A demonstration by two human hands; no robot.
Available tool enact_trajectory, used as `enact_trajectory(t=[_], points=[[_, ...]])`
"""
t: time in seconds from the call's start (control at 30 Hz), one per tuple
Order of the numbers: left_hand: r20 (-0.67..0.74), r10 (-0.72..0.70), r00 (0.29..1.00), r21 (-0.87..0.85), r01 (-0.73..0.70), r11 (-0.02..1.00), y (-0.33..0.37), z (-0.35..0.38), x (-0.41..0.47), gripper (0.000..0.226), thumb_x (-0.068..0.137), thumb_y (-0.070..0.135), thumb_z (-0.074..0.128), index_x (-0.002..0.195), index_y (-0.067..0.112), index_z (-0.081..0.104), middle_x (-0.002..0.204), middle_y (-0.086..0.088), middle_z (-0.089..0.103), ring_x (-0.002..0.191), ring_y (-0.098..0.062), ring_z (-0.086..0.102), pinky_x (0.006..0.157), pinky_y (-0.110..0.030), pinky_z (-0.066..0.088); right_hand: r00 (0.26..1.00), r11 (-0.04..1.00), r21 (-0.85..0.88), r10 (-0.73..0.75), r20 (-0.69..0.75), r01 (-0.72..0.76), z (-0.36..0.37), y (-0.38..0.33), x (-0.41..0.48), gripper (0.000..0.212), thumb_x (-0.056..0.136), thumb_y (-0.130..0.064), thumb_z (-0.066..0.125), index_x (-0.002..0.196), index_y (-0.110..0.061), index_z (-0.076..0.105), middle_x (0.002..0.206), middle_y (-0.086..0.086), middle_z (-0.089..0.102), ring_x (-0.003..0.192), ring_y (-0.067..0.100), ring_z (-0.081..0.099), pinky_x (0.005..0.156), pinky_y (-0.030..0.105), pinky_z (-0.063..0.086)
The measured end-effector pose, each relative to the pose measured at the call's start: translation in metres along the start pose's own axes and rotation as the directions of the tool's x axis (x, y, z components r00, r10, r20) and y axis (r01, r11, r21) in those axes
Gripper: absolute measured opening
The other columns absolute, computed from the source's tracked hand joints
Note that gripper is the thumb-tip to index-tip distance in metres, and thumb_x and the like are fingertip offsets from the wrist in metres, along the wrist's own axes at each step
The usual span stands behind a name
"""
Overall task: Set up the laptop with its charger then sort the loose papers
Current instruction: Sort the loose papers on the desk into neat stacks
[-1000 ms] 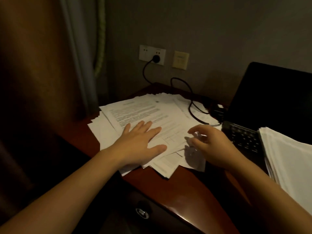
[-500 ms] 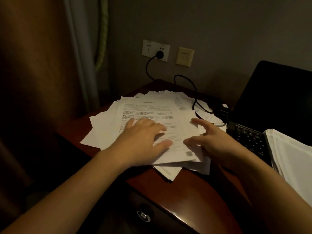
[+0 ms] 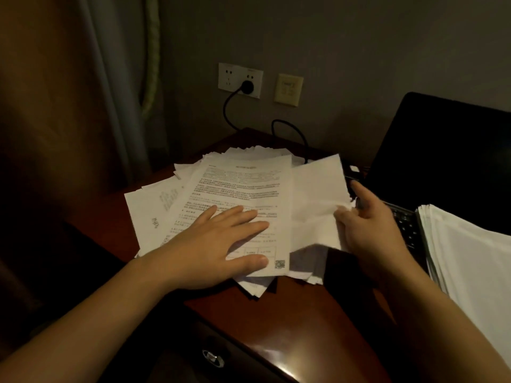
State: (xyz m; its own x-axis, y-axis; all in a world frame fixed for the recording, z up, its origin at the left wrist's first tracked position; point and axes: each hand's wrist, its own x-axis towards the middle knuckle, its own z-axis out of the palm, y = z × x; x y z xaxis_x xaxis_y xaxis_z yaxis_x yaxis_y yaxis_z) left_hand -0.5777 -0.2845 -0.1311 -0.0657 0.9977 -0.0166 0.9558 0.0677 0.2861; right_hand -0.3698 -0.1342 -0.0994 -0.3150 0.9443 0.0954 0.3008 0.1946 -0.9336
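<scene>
Papers (image 3: 237,186) lie in a loose, fanned heap on the desk (image 3: 290,313), directly under the left hand (image 3: 213,244). Its fingers (image 3: 249,223) are straight and slightly spread, pressed flat on the top printed page, and the thumb rests near that page's lower edge beside a small square code. The right hand (image 3: 370,225) has thumb and fingers curled round the right edge of a blank sheet (image 3: 315,194), pinching it so the sheet is lifted and tilted above the heap. That sheet hangs just right of the left fingertips, apart from them. Beyond the right fingers stands the open laptop (image 3: 442,150), its screen dark and its keys just past the knuckles. A neat stack (image 3: 470,258) of white pages sits right of that hand, at the keyboard's edge. A black cable (image 3: 229,106) runs from the wall socket (image 3: 239,80) down behind the heap.
</scene>
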Motion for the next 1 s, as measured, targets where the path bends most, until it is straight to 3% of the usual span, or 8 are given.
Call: enact_trajectory(t=[0.27,0.4,0.53,0.63,0.77,0.87,0.93,1.0], points=[[0.028,-0.013,1.0,-0.078,0.015,0.997,0.018,-0.009,0.012,0.07,0.086,0.079,0.023,0.152,0.056,0.017,0.162,0.029,-0.001,0.144,0.012,-0.012,0.116,-0.026,-0.016,0.874,0.975,0.009,-0.194,-0.445,0.221,-0.015,0.002,0.003,0.056,0.106,-0.017,0.047,0.157,-0.026,0.027,0.149,0.003,0.05,0.12,0.017,0.056,0.077,0.014,0.049],[0.042,-0.03,0.999,-0.014,0.03,0.999,0.019,-0.008,0.014,0.095,0.074,0.093,0.035,0.153,0.056,-0.001,0.157,0.034,-0.016,0.144,0.008,-0.019,0.118,-0.031,-0.016,0.8,0.955,0.115,-0.16,-0.578,0.275,-0.029,-0.009,0.001,0.052,0.106,-0.017,0.046,0.155,-0.025,0.032,0.131,0.0,0.063,0.098,0.012,0.065,0.07,0.011,0.054],[-0.034,-0.072,0.997,-0.062,0.07,0.996,0.016,-0.005,0.016,0.099,0.067,0.099,0.027,0.152,0.057,0.0,0.151,0.038,-0.018,0.142,0.01,-0.019,0.117,-0.031,-0.014,0.802,0.911,0.318,-0.025,-0.597,0.265,-0.039,-0.013,0.005,0.041,0.102,-0.011,0.051,0.142,-0.02,0.053,0.1,-0.01,0.071,0.092,0.015,0.067,0.083,0.029,0.058],[-0.109,-0.162,0.981,-0.33,0.118,0.937,0.023,-0.01,0.013,0.083,0.08,0.086,0.029,0.154,0.052,0.011,0.151,0.036,0.005,0.144,0.007,0.007,0.122,-0.031,0.005,0.899,0.899,0.429,0.113,-0.424,0.09,-0.036,-0.018,0.004,0.014,0.094,-0.005,0.058,0.104,-0.011,0.064,0.084,0.001,0.067,0.082,0.025,0.065,0.066,0.028,0.052],[-0.174,-0.395,0.902,-0.844,0.071,0.532,0.042,-0.024,0.014,0.072,0.09,0.059,0.055,0.151,0.056,0.017,0.138,0.029,0.039,0.121,0.003,0.04,0.109,-0.035,0.031,0.974,0.891,0.405,0.228,-0.012,-0.204,-0.014,-0.021,-0.016,0.014,0.087,-0.003,0.068,0.084,0.009,0.061,0.076,0.018,0.066,0.066,0.026,0.069,0.048,0.023,0.049],[-0.191,-0.508,0.84,-0.945,-0.017,0.327,0.039,-0.032,0.022,0.084,0.088,0.046,0.068,0.152,0.055,0.015,0.116,0.016,0.064,0.109,-0.008,0.064,0.101,-0.041,0.045,0.984,0.959,0.224,0.161,0.072,-0.173,0.01,-0.022,-0.034,0.015,0.087,-0.002,0.068,0.075,0.001,0.059,0.06,0.006,0.06,0.045,0.009,0.059,0.039,0.014,0.04],[-0.213,-0.584,0.783,-0.947,-0.018,0.321,0.035,-0.037,0.024,0.093,0.089,0.028,0.074,0.154,0.051,0.013,0.116,0.006,0.069,0.092,-0.012,0.072,0.083,-0.034,0.058,0.975,0.972,0.151,0.152,0.163,-0.177,0.023,-0.022,-0.043,0.012,0.085,-0.004,0.067,0.083,0.003,0.058,0.066,0.015,0.062,0.051,0.024,0.06,0.043,0.022,0.044],[-0.237,-0.651,0.721,-0.905,0.08,0.418,0.024,-0.04,0.025,0.097,0.091,0.011,0.071,0.157,0.044,0.008,0.116,0.004,0.068,0.082,-0.008,0.07,0.068,-0.024,0.058,0.962,0.967,0.153,0.167,0.215,-0.202,0.029,-0.02,-0.044,0.016,0.088,-0.011,0.069,0.089,0.0,0.058,0.077,0.016,0.065,0.061,0.032,0.064,0.051,0.034,0.052]])
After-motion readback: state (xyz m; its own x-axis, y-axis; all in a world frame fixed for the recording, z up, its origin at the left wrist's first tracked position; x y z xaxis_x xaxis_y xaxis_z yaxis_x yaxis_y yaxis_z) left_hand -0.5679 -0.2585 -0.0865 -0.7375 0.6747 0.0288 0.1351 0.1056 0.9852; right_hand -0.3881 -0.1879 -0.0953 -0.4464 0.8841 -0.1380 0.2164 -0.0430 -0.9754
